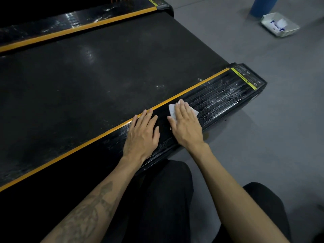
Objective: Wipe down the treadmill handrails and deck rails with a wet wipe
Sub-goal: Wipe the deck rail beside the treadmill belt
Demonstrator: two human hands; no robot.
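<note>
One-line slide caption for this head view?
Right hand presses a wet wipe flat on the near deck rail; left hand rests flat beside it.

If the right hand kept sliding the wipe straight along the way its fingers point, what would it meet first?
Probably nothing solid: the right hand presses the wet wipe flat on the deck rail, whose wet ribbed surface runs on to the yellow warning label.

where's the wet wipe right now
The wet wipe lies flat under the right hand on the near deck rail, just right of the orange stripe, with the left hand resting beside it.
</note>
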